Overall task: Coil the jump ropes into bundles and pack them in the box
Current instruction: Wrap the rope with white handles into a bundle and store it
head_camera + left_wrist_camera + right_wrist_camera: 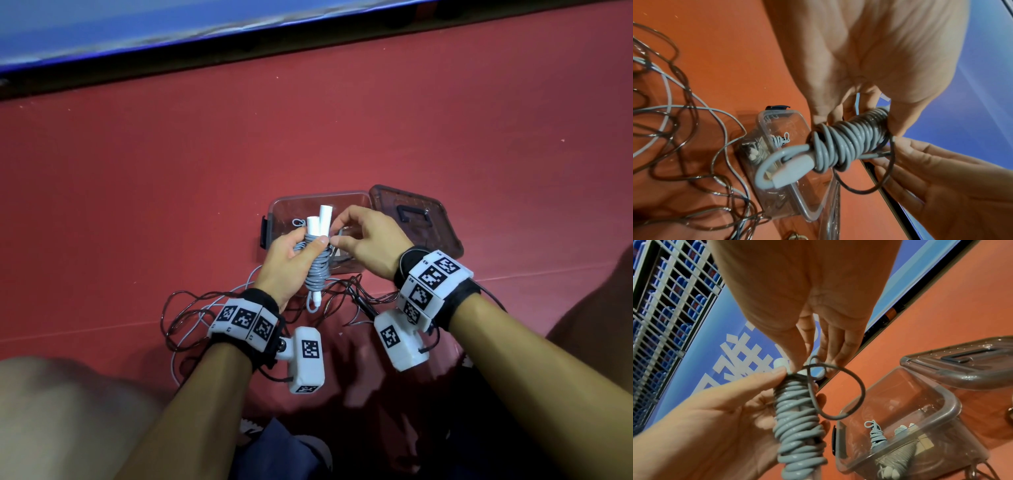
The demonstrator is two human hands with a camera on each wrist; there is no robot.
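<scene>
While our left hand (287,261) grips the coiled rope (317,265) steady, our right hand (368,244) pinches its loose end beside the thumb, seemingly tucking it to lock the bundle.

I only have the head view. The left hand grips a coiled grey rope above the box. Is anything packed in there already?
Observer: Yes. The right wrist view shows a coiled grey bundle lying inside the clear box.
Operator: What is the right hand doing?
Observer: The right hand pinches the rope's loose end, looped beside the coiled rope.
Operator: Lid?
Observer: The lid is off, behind the box.
</scene>
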